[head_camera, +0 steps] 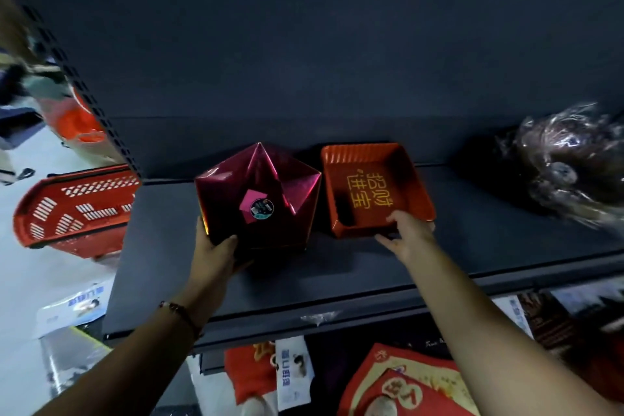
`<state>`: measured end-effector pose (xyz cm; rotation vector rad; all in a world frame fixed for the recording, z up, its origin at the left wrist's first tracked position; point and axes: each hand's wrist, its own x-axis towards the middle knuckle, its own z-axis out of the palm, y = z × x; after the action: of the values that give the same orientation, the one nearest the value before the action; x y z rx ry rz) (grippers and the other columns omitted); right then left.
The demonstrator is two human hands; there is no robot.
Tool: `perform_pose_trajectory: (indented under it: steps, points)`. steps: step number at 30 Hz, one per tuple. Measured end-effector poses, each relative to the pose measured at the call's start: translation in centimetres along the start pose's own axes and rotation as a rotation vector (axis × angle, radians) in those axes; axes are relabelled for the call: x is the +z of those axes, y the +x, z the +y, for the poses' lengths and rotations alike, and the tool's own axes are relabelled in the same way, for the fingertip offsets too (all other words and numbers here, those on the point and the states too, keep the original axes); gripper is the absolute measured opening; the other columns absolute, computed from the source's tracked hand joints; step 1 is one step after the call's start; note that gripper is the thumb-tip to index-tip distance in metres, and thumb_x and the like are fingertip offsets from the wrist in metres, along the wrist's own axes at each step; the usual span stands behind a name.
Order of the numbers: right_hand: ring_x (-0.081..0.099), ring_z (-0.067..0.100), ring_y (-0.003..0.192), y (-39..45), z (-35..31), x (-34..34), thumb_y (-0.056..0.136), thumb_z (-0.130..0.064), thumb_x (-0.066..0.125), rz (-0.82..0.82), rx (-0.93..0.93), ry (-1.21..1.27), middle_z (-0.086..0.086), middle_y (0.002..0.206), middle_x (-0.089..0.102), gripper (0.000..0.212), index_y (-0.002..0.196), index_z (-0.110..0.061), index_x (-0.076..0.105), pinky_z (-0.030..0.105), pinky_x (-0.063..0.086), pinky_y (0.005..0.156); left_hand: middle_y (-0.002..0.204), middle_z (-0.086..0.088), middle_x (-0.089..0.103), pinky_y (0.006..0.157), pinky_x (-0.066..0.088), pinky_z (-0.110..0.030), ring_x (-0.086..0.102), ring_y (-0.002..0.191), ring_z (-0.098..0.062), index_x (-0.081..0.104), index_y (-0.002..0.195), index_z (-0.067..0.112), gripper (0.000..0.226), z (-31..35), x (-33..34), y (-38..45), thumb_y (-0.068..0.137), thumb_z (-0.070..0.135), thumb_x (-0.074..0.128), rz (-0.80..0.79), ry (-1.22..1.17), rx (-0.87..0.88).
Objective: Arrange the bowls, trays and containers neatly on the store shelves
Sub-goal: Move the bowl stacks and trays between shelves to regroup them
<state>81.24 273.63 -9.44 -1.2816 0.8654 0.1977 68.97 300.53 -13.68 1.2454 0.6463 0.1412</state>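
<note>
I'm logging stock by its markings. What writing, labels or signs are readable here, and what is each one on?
"招财进宝": gold characters, seen upside down, inside the square red plastic tray on the dark shelf.
Round sticker and pink tag on the shiny magenta faceted container: too small to read.
White-and-blue packets below the shelf: blue print, blurred.
Red paper item with gold characters at the bottom: blurred, partly hidden.
</note>
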Motion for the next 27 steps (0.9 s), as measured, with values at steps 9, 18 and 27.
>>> perform_pose_trajectory:
  steps: [9,18,27]
  points:
    - [0.042,0.033,0.126,1.4,-1.7,-4.5,0.086,-0.018,0.068,-0.258,-0.004,-0.242,0.011,0.144,0.039,0.058,0.134,-0.023,0.035,0.046,0.049,0.094,0.141,-0.017,0.041,0.098,0.041,-0.045,0.046,0.123,-0.04,0.024,0.145,0.016,0.07,1.2,1.9,-0.4,0.087,0.014,0.064,0.262,0.918,0.375]
    - [-0.006,0.024,0.148,7.1,-13.9,-22.4,0.097,-0.045,0.042,-0.016,-1.146,-1.501,0.005,0.162,0.003,0.071,0.154,-0.019,0.008,0.034,-0.006,0.118,0.161,-0.007,0.01,0.118,0.012,-0.047,0.014,0.146,-0.032,0.015,0.152,0.027,0.072,0.0,34.8,-4.5,0.091,0.052,0.042,-0.347,1.552,0.999]
    - [0.019,0.029,0.145,19.3,-23.5,-36.8,0.085,-0.063,0.049,0.124,-0.832,-1.107,0.0,0.157,0.025,0.073,0.148,-0.04,0.02,0.054,0.021,0.114,0.15,-0.012,0.033,0.117,0.003,-0.053,0.018,0.143,-0.037,0.036,0.143,0.017,0.062,-6.4,59.2,-3.7,0.089,0.037,0.06,-0.704,1.645,1.197]
